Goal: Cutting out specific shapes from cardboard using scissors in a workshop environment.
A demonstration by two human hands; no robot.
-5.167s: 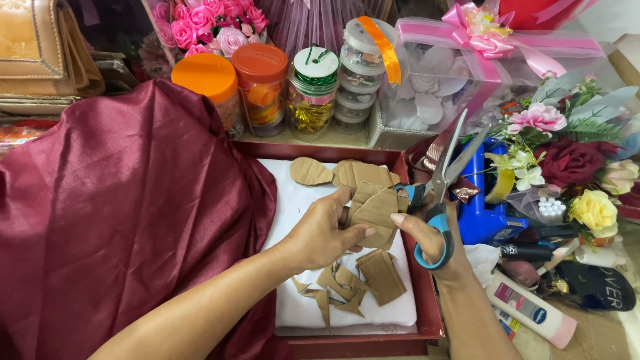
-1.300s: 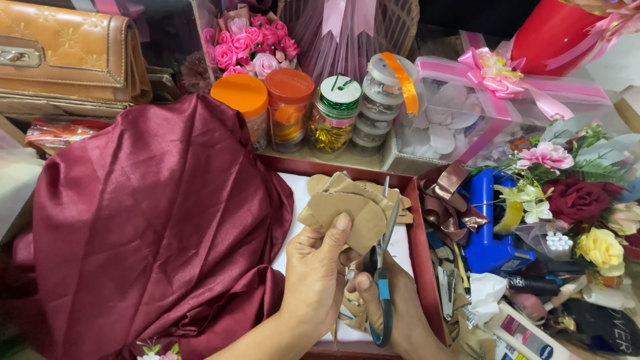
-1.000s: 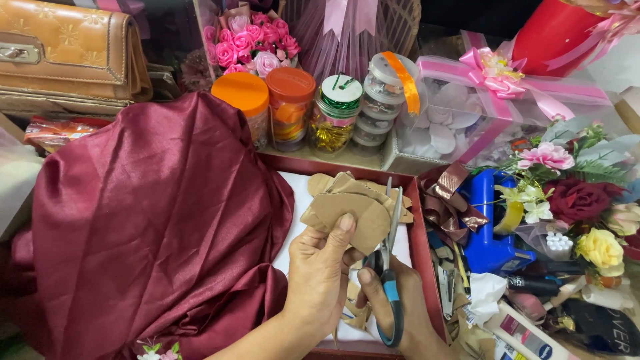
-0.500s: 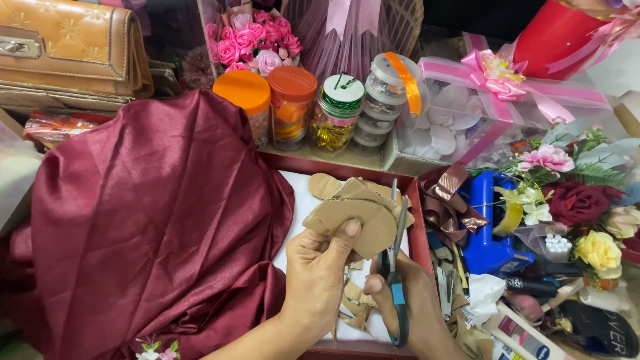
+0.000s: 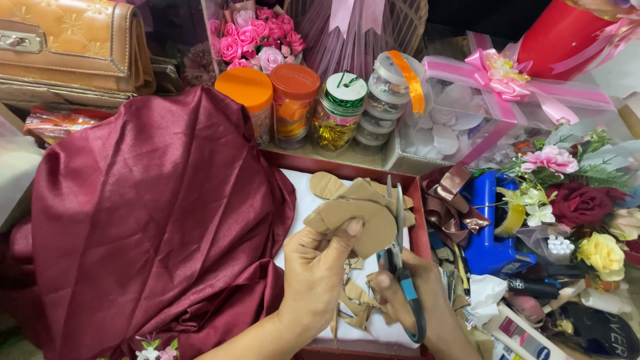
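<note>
Cluttered craft goods ring a shallow red tray (image 5: 419, 200) lined with white cloth (image 5: 297, 193), where brown cut-outs and scraps lie loose. Above it the left hand (image 5: 317, 273) pinches a rounded brown cardboard piece (image 5: 360, 220), its long axis running left to right, while the right hand (image 5: 413, 300) grips blue-handled scissors (image 5: 400, 247) pointing away, blades nearly together at the piece's right edge. Maroon satin fabric (image 5: 153, 220) crowds the left, lidded jars (image 5: 293, 107) stand behind, and ribbons with a blue object (image 5: 487, 220) press close on the right.
</note>
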